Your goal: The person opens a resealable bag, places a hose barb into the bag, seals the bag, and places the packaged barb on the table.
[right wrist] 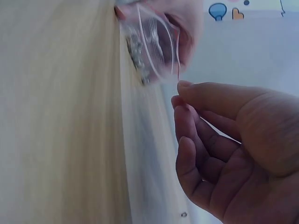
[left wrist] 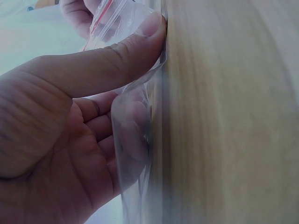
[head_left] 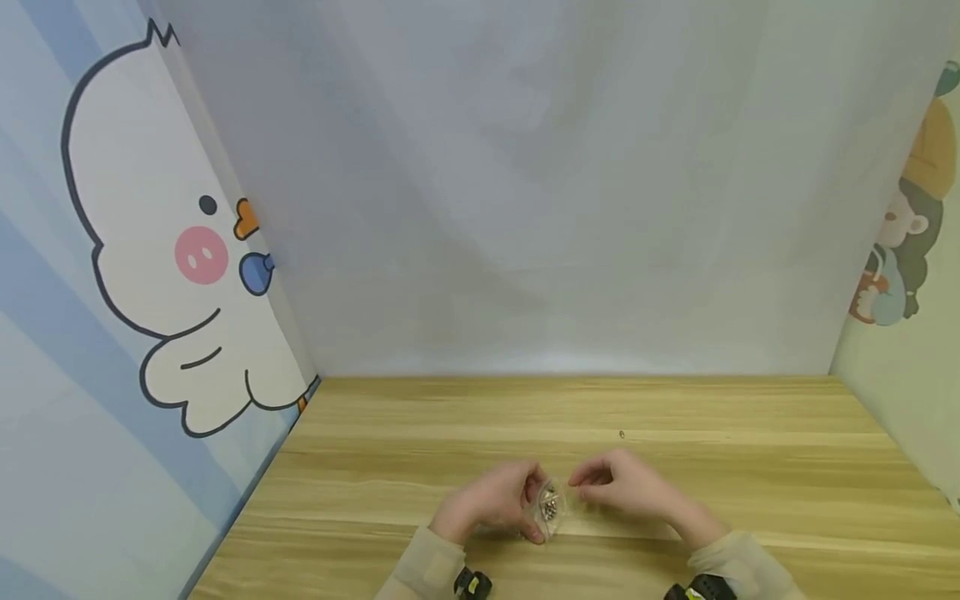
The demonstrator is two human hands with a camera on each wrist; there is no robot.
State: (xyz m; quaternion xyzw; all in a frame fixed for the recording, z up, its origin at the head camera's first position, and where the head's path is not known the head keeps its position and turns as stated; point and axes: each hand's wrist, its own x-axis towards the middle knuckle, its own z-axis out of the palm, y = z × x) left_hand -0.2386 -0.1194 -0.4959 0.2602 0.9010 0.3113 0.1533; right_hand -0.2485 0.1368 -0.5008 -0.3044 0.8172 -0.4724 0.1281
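Observation:
A small clear zip bag (head_left: 553, 521) with a red line along its mouth holds several small shiny metal pieces (head_left: 550, 503). My left hand (head_left: 498, 500) grips the bag from the left, low over the wooden table. The thumb presses along the plastic in the left wrist view, with the other fingers curled behind it. On the other side, my right hand (head_left: 630, 485) pinches the red-lined edge of the bag between thumb and forefinger, as the right wrist view shows. Its remaining fingers (right wrist: 187, 158) are loosely bent.
A tiny metal ring (head_left: 621, 434) lies on the wooden table (head_left: 420, 417) beyond my right hand. A pale curtain (head_left: 562, 208) stands along the table's far edge. Walls with cartoon pictures rise at left and right.

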